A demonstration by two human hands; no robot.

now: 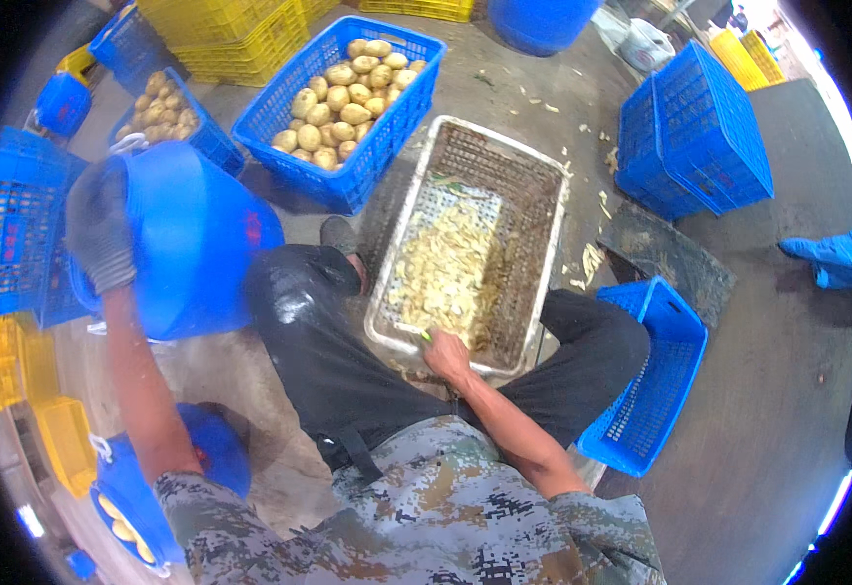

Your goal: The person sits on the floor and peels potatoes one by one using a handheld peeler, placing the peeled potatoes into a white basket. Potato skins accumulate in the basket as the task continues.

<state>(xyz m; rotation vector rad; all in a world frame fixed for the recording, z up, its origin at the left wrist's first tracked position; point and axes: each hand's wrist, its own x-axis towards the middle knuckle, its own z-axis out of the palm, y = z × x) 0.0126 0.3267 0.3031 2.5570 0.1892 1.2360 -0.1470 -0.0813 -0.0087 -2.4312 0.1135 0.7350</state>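
My right hand (448, 356) is closed around a small peeling tool with a green handle (426, 336), its head partly hidden. It is over the near edge of a dirty white plastic crate (559, 219) between my legs. Pale peelings (444, 263) cover much of that crate's floor. To the left, my left hand (100, 219) wears a grey knit glove and is blurred. It is at the mouth of a large blue plastic bucket (192, 241); its fingers and anything in them cannot be made out.
Ahead is a blue crate (389, 164) of unpeeled potatoes (338, 99), with another potato crate (210, 142) beyond the bucket. Blue crates (696, 131) stand at right, a tipped one (671, 380) by my right knee. Another blue bucket (137, 504) holds pale peeled pieces. A person's blue boot (824, 256) shows far right.
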